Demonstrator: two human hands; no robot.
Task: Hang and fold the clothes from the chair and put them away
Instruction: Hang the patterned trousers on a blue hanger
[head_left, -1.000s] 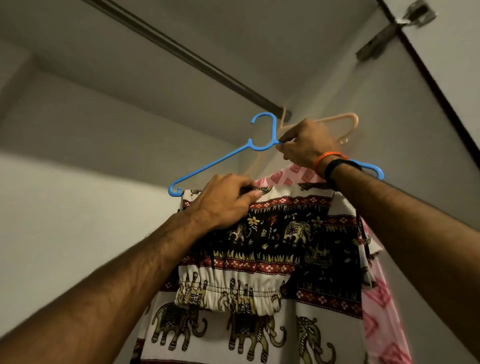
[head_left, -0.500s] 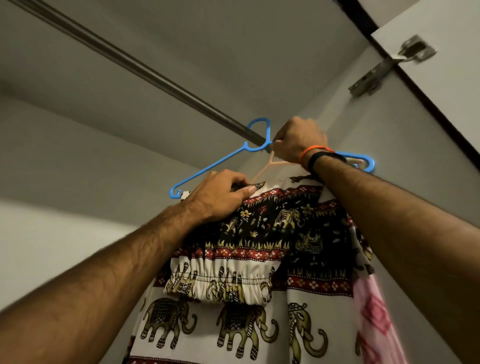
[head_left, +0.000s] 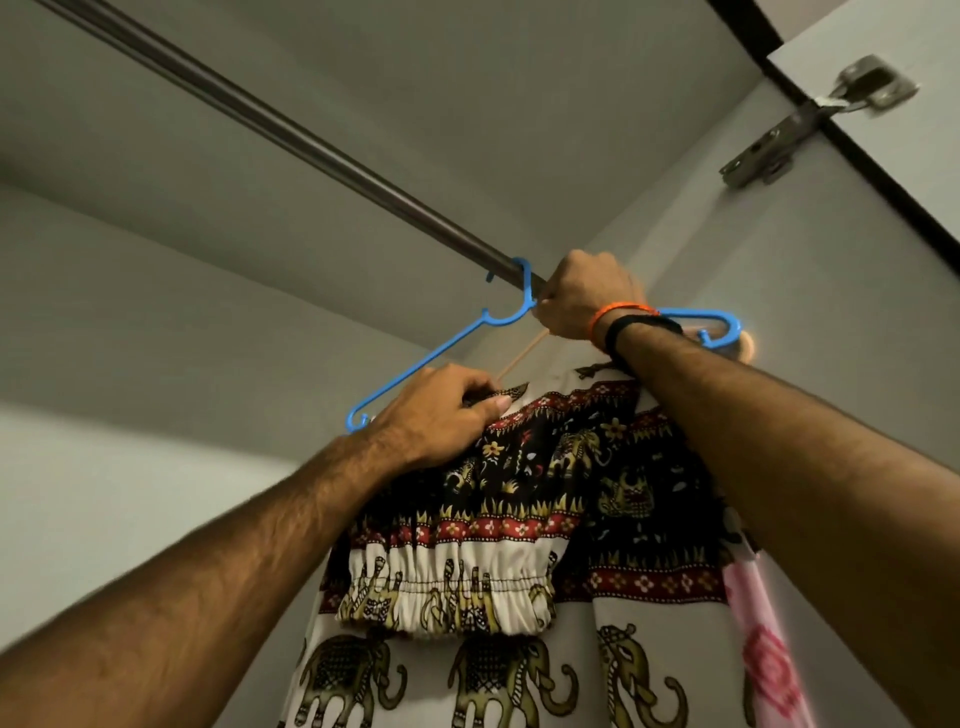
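A blue plastic hanger (head_left: 431, 358) carries elephant-print trousers (head_left: 524, 519), folded over its bar. Its hook is over the dark wardrobe rail (head_left: 311, 150). My right hand (head_left: 582, 301), with orange and black wristbands, grips the hanger's neck just under the rail. My left hand (head_left: 441, 415) pinches the trousers' top edge near the hanger's left end. Behind them a pink patterned garment (head_left: 769, 660) hangs on a peach hanger (head_left: 519, 358), mostly hidden.
I look up into a grey wardrobe. The rail runs from upper left to the right wall. A metal hinge (head_left: 810, 124) holds the open door (head_left: 883, 156) at the upper right. The rail's left stretch carries nothing.
My right hand lifted the blue hanger up, and its hook now sits over the rail. My left hand rose with the trousers, keeping its pinch.
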